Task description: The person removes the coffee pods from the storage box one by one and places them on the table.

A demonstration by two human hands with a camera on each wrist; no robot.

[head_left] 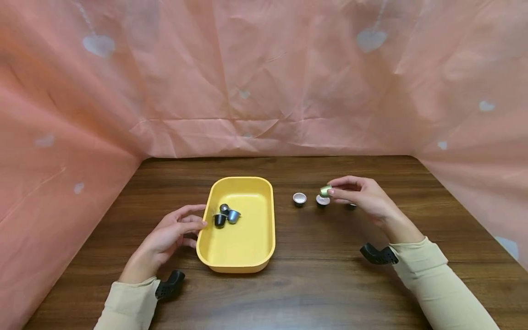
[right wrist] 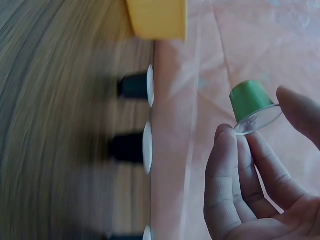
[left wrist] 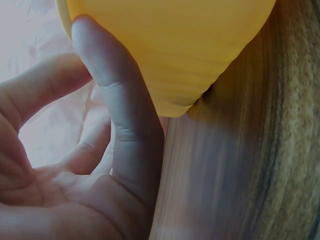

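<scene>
My right hand [head_left: 358, 198] pinches a green coffee capsule [right wrist: 248, 102] by its lid rim, between thumb and fingertips. The capsule is tilted, held above the row of upright capsules on the table. To the left, a yellow tray [head_left: 247, 250] has my left hand [head_left: 175, 231] at its side. The left thumb [left wrist: 107, 60] touches the tray near its rim, with loosely bent fingers beside it. Inside the tray lie a black capsule [head_left: 220, 221], a blue capsule [head_left: 233, 216] and a dark grey capsule [head_left: 224, 208], grouped by the left wall.
Right of the tray stand a dark capsule [head_left: 299, 199] and a second dark capsule [head_left: 323, 200], white lids up. A third capsule [head_left: 351, 206] is partly hidden by the right hand. A pink curtain [head_left: 264, 82] surrounds the wooden table [head_left: 313, 284] at the back and sides.
</scene>
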